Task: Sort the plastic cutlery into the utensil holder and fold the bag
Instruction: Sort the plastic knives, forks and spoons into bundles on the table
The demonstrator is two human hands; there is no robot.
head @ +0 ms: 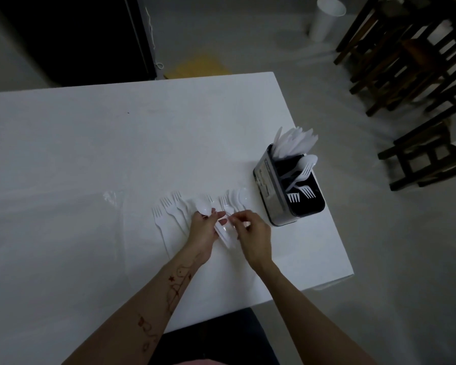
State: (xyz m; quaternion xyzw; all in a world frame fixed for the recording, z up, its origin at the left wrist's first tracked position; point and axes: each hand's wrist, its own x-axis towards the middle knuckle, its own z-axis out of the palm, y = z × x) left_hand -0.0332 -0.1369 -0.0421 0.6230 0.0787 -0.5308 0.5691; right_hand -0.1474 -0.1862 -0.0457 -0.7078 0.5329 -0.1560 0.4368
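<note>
**Two hands at the cutlery, holder part filled**

One white worktop [116, 143] fills the left and centre of the frame; its right edge runs down the right-centre. Dark wooden chairs [406, 64] stand on the floor at upper right, with a white cup [325, 18] on the floor near the top edge, left of them.

Clear plastic bag [63, 219] lies flat on the worktop at left-centre, hard to tell from the surface; its edge shows as a faint glossy crease.

Utensil holder [287, 185] stands upright near the worktop's right edge, dark inside. Far compartment: a bunch of white knives [292, 142]. Nearer compartments: a few forks and a spoon, leaning.

Loose white forks [169, 209] lie fanned on the worktop in the centre, tines toward the top of the frame. Spoons [237, 198] lie just right of them, between forks and holder.

Left hand [204, 230], fingers curled round a small bundle of spoons [216, 222], bowls up. Right hand [253, 235] beside it, fingers pinching at that same bundle; which piece exactly, cannot tell.
</note>
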